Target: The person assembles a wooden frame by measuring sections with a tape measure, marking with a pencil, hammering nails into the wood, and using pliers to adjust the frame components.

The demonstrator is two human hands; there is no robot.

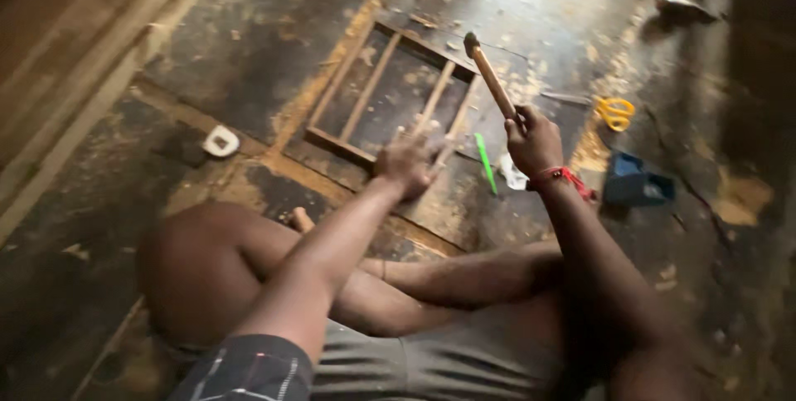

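Observation:
I sit cross-legged on a dark, worn floor. My right hand [532,142], with a red thread at the wrist, grips the wooden handle of a hammer [491,77] raised with its dark head pointing up and away. My left hand [406,165] rests, blurred, on the near end of a small wooden frame [390,90] with several slats that lies flat on the floor in front of me.
A green stick-like object [485,162] lies just right of the frame. Yellow-handled scissors [614,111] and a blue box [634,181] sit to the right. A small white tape-like object [220,141] is at the left. A wooden wall runs along the far left.

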